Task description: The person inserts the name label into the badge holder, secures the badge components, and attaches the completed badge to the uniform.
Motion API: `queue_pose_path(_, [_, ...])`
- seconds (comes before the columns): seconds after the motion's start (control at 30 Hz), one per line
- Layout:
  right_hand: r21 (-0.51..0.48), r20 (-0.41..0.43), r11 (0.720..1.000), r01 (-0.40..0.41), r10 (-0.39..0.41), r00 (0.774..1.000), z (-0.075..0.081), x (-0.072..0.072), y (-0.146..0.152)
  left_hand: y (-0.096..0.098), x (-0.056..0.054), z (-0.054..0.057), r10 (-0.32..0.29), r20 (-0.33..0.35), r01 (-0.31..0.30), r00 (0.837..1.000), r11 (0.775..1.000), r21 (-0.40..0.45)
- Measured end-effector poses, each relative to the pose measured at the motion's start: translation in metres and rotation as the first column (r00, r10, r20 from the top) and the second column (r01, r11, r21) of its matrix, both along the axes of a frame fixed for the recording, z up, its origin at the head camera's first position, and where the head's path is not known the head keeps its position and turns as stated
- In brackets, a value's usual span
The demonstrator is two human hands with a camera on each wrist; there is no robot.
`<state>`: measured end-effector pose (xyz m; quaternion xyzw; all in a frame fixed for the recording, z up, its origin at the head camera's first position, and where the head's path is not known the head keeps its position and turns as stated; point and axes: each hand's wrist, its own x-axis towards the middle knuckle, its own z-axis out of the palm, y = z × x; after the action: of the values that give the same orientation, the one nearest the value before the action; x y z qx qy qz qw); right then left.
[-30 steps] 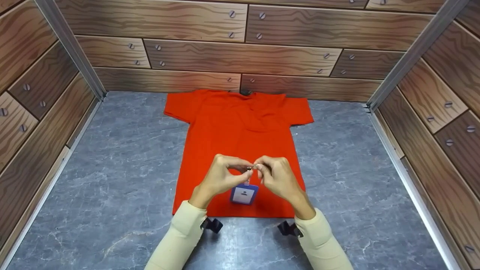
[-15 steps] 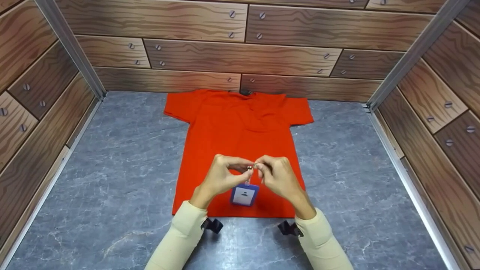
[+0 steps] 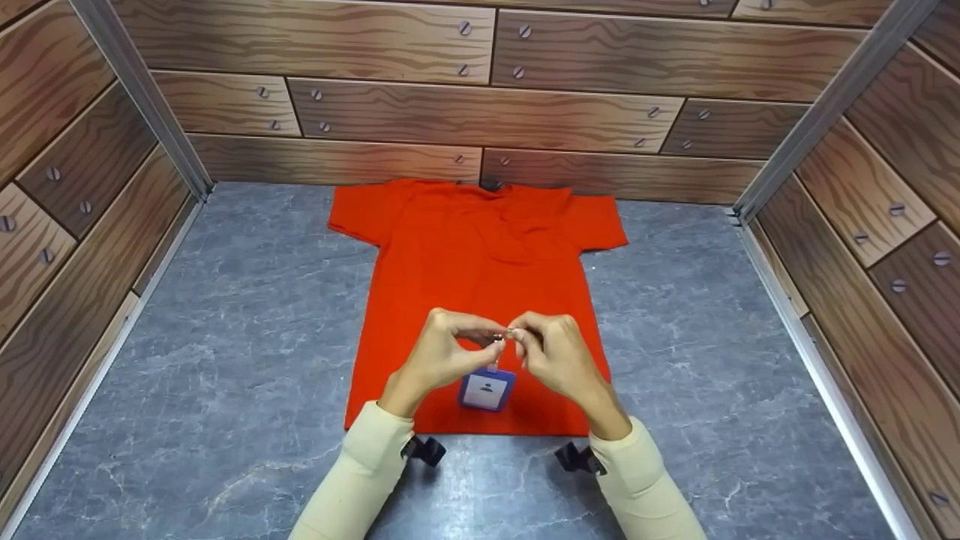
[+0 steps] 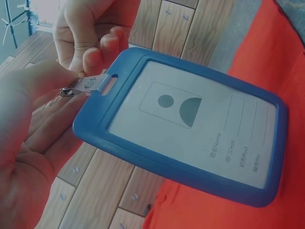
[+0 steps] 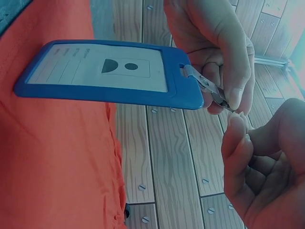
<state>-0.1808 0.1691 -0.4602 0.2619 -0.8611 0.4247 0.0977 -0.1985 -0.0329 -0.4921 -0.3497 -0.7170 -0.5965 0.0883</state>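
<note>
A blue-framed ID badge (image 3: 487,391) with a white card hangs below my hands in the head view, above the shirt. A clear strap (image 4: 91,84) joins its slot to a small metal clip (image 5: 218,97). My left hand (image 3: 444,352) pinches the clip between thumb and fingers. With curled fingers, my right hand (image 3: 559,351) pinches the clip's far end; fingertips hide part of it. Both hands' fingertips nearly meet. An orange-red T-shirt (image 3: 480,262) lies spread flat beneath, its collar away from me.
The shirt lies on a grey marbled surface (image 3: 255,315). Wood-patterned panels (image 3: 390,112) close off the back and both sides, with metal posts (image 3: 146,94) in the corners. A black camera mount sits at each wrist.
The badge sways slightly below the clip. My right fingertips shift a little at the clip's end; both hands otherwise keep their place, and the shirt is unmoved.
</note>
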Motion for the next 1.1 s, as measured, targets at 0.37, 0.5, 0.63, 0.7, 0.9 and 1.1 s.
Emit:
queue_pose_path(0.37, [0.008,0.007,0.999,0.044,-0.044,0.999,0.0004,0.0007,-0.0013,0.0013,0.001,0.0007,0.001,0.021,-0.001,1.0,1.0,-0.007])
queue_pose_path(0.5, [0.011,0.003,0.998,0.055,-0.055,0.998,-0.0001,0.0008,-0.0015,0.0015,0.0012,0.0006,0.001,0.037,-0.001,0.999,1.0,-0.017])
queue_pose_path(0.63, [0.005,0.016,0.997,0.072,-0.072,0.997,-0.0012,0.0007,-0.0015,0.0015,0.0018,0.0007,0.001,0.046,0.0,0.999,1.0,-0.026])
queue_pose_path(0.7, [0.004,0.027,0.996,0.085,-0.085,0.996,-0.001,0.0009,-0.0018,0.0017,0.0019,0.001,-0.001,0.05,0.003,0.999,1.0,-0.029])
queue_pose_path(0.9, [0.03,0.033,0.99,0.137,-0.138,0.99,0.0001,0.002,-0.0033,0.0035,0.0038,0.0045,0.018,0.058,-0.014,0.998,0.998,-0.062])
queue_pose_path(1.1, [0.039,0.042,0.987,0.154,-0.156,0.987,-0.0005,0.0021,-0.0036,0.0043,0.0033,0.0047,0.035,0.042,-0.031,0.999,0.996,-0.089])
